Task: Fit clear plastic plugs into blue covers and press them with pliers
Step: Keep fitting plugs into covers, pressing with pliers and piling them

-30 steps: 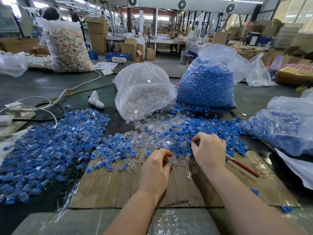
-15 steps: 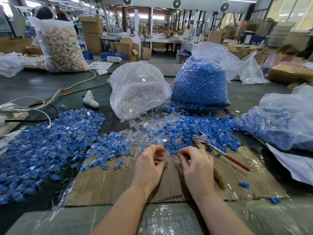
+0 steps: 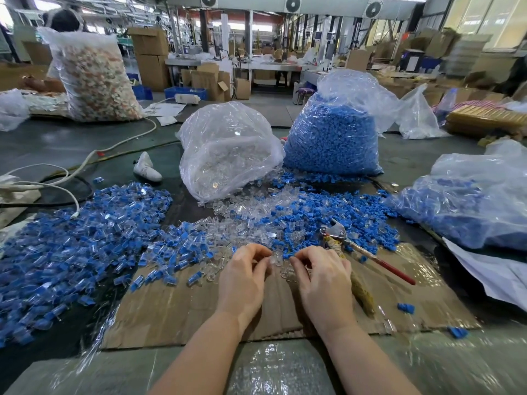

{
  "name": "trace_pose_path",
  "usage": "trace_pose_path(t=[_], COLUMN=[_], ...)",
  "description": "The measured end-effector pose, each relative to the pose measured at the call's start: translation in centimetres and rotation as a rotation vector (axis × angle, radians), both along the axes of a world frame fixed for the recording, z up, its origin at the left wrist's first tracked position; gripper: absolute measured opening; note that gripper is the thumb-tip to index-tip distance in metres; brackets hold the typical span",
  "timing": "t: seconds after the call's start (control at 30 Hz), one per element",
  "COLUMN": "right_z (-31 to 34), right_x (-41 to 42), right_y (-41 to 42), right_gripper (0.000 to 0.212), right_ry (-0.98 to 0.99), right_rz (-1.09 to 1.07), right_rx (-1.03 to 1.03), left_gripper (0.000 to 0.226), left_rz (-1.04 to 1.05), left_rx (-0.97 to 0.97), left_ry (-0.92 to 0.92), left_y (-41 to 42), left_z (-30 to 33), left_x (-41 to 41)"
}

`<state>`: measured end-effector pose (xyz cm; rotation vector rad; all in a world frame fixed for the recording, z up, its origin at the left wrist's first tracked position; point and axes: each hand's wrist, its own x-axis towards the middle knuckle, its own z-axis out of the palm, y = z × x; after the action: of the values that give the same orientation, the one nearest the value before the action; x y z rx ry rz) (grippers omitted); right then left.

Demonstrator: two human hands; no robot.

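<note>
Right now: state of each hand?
Left hand: fingers curled, pinching a clear plastic plug.
Right hand: fingers curled at the parts; what it holds cannot be told. Pliers lie untouched.

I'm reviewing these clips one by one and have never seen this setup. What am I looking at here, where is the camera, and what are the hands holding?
There is no machine: a person works with bare hands, and the single camera sits on their head, looking forward and down. The left hand and right hand meet at the far edge of a cardboard sheet, fingers curled around small clear plugs; exactly how many is too small to tell. Beyond them lie loose blue covers mixed with clear plugs, and on the left a pile of assembled pieces. The pliers lie unheld beside the right hand. Behind stand a bag of clear plugs and a bag of blue covers.
</note>
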<state>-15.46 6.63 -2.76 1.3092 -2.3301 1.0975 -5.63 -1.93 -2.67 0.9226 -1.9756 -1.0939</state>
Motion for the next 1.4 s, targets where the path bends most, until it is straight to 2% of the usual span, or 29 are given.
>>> trace_pose_path(t=[0.23,0.57,0.8,0.9,1.03,1.13,1.4], right_z=[0.05,-0.04,-0.19,-0.24,-0.27,-0.03,0.21], right_x=[0.2,0.38,0.35,0.25,0.04,0.13,0.08], right_y=[-0.02,-0.28,-0.29,-0.23,-0.15,-0.14,-0.03], right_gripper=[0.011,0.02,0.019,0.013,0.02,0.017,0.014], right_ry=[0.043,0.128,0.188,0.172,0.145,0.153,0.151], right_rz=[0.059,0.074,0.095,0.117,0.177,0.194,0.195], right_rx=[-0.005,0.009,0.02,0.0,0.002,0.002,0.024], left_gripper=[0.032,0.021,0.022,0.024,0.024,0.024,0.012], left_rz=[-0.042,-0.111,-0.141,-0.143,-0.147,-0.142,-0.119], left_rx=[0.095,0.245,0.248,0.219,0.219,0.23,0.225], left_ry=[0.103,0.148,0.141,0.129,0.113,0.124,0.098], left_y=[-0.2,-0.46,-0.42,-0.49,-0.4,-0.24,-0.34], left_z=[-0.06,0.19,0.31,0.35,0.47,0.62,0.7], left_x=[0.12,0.34,0.27,0.33,0.4,0.4,0.33])
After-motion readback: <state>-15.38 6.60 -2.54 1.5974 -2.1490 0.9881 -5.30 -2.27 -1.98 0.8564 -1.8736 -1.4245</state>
